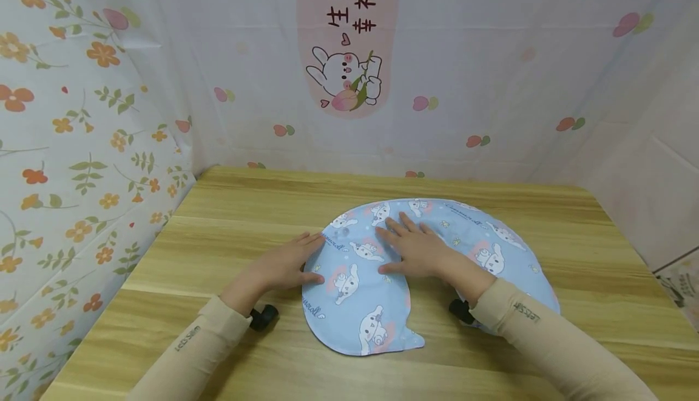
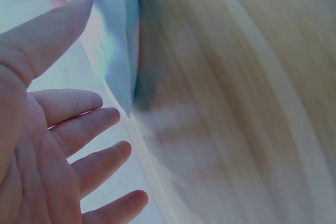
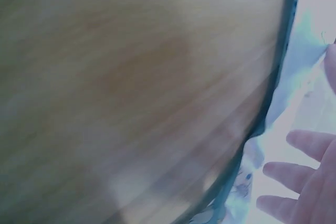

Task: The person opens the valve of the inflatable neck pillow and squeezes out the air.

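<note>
A light-blue, arch-shaped cloth piece (image 1: 377,304) printed with white long-eared cartoon puppies lies on the wooden table. Its left end is rounded and has a small pointed tip at the bottom right. At the upper left edge of the cloth, my left hand (image 1: 286,262) has its fingers extended, with thumb and fingertips right at the rim. My right hand (image 1: 417,249) lies over the arch, palm down, fingers spread. Part of the cloth's right side is hidden under the right forearm. In the left wrist view, the left hand's fingers (image 2: 100,174) are spread apart beside the cloth's edge.
The wood-grain table (image 1: 229,207) extends around the cloth on all sides. Behind it hangs a white curtain (image 1: 480,85) with a rabbit drawing and lettering. A flowered curtain (image 1: 82,164) borders the left side. Black camera mounts (image 1: 264,318) sit at both wrists.
</note>
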Motion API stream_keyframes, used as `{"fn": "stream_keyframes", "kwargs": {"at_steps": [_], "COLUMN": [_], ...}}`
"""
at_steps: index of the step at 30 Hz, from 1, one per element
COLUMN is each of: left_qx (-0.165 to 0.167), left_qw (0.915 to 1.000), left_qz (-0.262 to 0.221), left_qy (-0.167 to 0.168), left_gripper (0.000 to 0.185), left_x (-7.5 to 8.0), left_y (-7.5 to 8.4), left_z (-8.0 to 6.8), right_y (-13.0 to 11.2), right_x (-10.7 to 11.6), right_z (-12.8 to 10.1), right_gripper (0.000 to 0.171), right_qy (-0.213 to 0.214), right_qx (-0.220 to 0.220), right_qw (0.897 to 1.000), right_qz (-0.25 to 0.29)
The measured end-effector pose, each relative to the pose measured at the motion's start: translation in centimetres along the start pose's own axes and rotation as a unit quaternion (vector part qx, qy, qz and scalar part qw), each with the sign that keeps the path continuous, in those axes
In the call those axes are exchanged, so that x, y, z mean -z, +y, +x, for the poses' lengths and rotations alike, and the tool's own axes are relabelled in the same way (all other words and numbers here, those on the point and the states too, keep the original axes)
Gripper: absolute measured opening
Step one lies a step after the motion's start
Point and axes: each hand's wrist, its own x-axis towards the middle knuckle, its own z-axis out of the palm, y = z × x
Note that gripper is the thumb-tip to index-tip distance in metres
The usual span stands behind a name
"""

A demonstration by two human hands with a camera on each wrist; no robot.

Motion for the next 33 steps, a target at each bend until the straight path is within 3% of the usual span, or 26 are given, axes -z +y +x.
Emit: {"fn": "stream_keyframes", "kwargs": {"at_steps": [6, 15, 26, 33], "left_qx": [-0.019, -0.03, -0.023, -0.017], "left_qw": [0.9996, 0.9994, 0.9993, 0.9994], "left_qz": [0.018, 0.016, 0.027, 0.027], "left_qy": [0.01, -0.005, -0.012, -0.016], "left_gripper": [0.08, 0.083, 0.085, 0.085], "left_x": [-0.4, -0.9, -0.8, -1.0], "left_y": [0.6, 0.7, 0.7, 0.6], "left_z": [0.8, 1.3, 1.4, 1.6], "right_y": [-1.4, -2.7, -2.7, -2.1], "right_x": [0.1, -0.6, -0.8, -1.1], "right_z": [1.3, 3.2, 4.2, 4.7], "right_gripper": [0.1, 0.11, 0.103, 0.084], "right_qy": [-0.014, -0.07, -0.099, -0.112], "right_qx": [0.015, -0.001, -0.031, -0.058], "right_qw": [1.0, 0.997, 0.994, 0.992], "right_qz": [0.009, -0.019, -0.042, -0.029]}}
